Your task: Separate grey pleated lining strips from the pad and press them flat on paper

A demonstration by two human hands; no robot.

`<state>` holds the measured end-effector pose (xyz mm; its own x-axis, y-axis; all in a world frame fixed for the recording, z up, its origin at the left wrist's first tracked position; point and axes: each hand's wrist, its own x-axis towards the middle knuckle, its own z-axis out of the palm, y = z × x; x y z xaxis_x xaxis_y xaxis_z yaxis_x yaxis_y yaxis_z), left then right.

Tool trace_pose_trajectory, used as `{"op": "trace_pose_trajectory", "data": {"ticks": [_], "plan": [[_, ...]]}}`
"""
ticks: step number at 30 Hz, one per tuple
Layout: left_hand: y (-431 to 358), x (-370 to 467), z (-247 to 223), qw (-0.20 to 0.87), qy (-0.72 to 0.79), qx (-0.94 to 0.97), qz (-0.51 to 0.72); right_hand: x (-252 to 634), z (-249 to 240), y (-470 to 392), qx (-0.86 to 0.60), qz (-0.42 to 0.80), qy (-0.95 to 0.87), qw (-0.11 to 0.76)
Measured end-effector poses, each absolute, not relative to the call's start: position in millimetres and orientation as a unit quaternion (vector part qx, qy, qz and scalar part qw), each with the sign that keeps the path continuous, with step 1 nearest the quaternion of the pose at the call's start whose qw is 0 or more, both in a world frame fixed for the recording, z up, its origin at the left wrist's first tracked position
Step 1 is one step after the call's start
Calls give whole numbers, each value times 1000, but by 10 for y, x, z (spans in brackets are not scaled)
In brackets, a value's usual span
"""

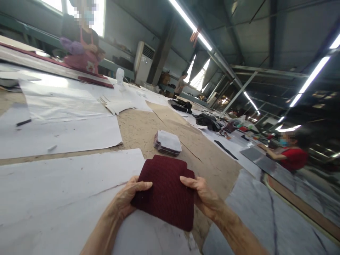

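A dark red ribbed fabric piece (165,194) with notched corners is held up over the table, tilted toward me. My left hand (130,194) grips its left edge, thumb on top and fingers underneath. At its right edge my right hand (205,196) clasps it the same way; the fingers of both hands are mostly hidden behind it. Just beyond lies a small stack of cut pieces (167,142), pale on top, with similar notched corners.
White paper sheets (66,187) cover much of the worktable (138,127). Dark fabric heaps (208,121) lie farther along it. One person in a pink apron (86,60) stands at the far left; another in a red top (293,157) is at the right.
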<state>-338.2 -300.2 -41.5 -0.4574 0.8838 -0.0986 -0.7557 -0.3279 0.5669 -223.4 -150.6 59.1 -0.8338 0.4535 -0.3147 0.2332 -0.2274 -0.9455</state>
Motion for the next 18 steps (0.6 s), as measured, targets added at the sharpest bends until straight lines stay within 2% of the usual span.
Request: {"op": "trace_pose_trajectory", "data": {"ticks": [6, 10, 13, 18], "plan": [[-2993, -3231, -407, 523, 317, 232, 756, -1599, 602, -1838, -254, 661, -683, 177], [-2967, -3031, -418, 462, 365, 246, 770, -1150, 592, -1985, -237, 671, -663, 231], [-3074, -2783, -408, 406, 398, 217, 794, -823, 772, -1999, -201, 689, -645, 263], [-3818, -2242, -254, 380, 427, 141, 808, -321, 1339, -1871, -236, 477, -719, 448]]}}
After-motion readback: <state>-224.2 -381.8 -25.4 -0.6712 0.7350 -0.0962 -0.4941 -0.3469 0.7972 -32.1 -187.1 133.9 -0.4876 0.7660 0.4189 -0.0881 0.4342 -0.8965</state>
